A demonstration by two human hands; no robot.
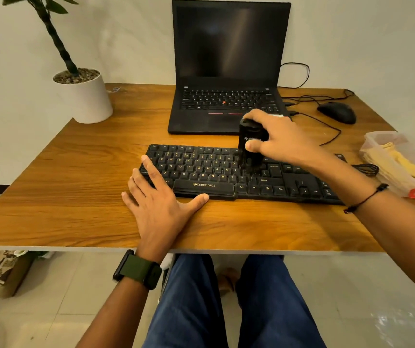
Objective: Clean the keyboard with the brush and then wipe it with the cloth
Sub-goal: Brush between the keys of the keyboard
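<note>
My right hand (274, 139) grips the black brush (251, 144) upright, its bristles down on the keys at the middle of the keyboard (226, 172). My left hand (161, 202) lies flat, fingers straight, pressing the keyboard's left end on the bench (63, 197). The yellow cloth (402, 162) sits in a clear tub (387, 139) at the bench's right edge.
</note>
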